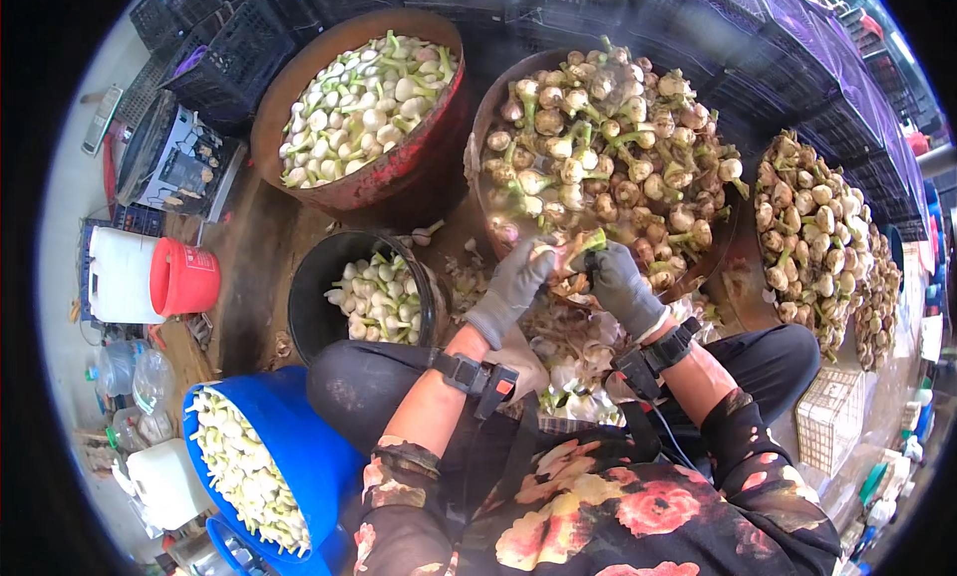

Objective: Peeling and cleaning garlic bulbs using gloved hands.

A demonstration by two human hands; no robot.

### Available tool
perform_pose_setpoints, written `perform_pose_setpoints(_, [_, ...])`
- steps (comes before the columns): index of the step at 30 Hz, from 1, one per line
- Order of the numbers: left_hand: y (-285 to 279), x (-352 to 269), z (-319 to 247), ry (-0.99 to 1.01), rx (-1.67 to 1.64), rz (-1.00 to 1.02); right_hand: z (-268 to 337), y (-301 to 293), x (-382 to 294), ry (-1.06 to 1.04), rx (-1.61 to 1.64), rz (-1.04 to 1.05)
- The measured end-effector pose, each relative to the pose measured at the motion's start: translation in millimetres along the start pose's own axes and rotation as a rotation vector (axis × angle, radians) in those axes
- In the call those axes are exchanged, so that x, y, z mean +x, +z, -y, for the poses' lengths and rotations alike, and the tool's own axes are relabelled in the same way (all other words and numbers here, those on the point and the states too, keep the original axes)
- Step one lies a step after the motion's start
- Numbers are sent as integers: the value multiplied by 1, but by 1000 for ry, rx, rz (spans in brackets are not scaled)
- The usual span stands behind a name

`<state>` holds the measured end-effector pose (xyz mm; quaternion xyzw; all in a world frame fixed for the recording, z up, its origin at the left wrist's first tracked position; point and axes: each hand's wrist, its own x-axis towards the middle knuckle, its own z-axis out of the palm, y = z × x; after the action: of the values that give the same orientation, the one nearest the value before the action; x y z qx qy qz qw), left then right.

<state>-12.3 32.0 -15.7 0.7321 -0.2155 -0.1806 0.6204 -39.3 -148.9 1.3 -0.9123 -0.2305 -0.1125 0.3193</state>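
My left hand (517, 281), in a grey glove, grips one side of a garlic bulb (568, 254) with a green stem stub and loose brownish skins. My right hand (622, 281), gloved too, holds the bulb's stem side; whether it also holds a tool cannot be told. Both hands are over the near rim of a large tub of unpeeled garlic bulbs (598, 150). Below them, a heap of peeled-off garlic skins (583, 344) lies between my legs. A black bucket (303, 299) with cleaned bulbs stands to the left of my left hand.
A red, rusty drum (396, 172) of white bulbs stands back left, a blue barrel (299, 434) of stemmed bulbs front left. At right are a pile of unpeeled bulbs (815, 232) and a white plastic basket (830, 419). Black crates (792, 75) line the back; a red bucket (187, 277) is far left.
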Motion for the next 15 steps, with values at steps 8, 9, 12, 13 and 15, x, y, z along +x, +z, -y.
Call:
perform_pose_setpoints(8, [5,4,-11,-777,-948,-204,-8,23,-6,463,517,-45])
perform_pose_setpoints(9, [0,3,-18,-684,-920,-110,-7,22,-5,451,554,-60])
perform_pose_setpoints(12, [-7,-1,-9,-552,-792,-44,11,18,4,548,783,-115])
perform_pose_setpoints(13, [-1,-1,-1,-304,-342,-220,18,18,7,666,970,-154])
perform_pose_setpoints(15, [12,2,-9,-132,12,-371,11,20,0,747,1073,-103])
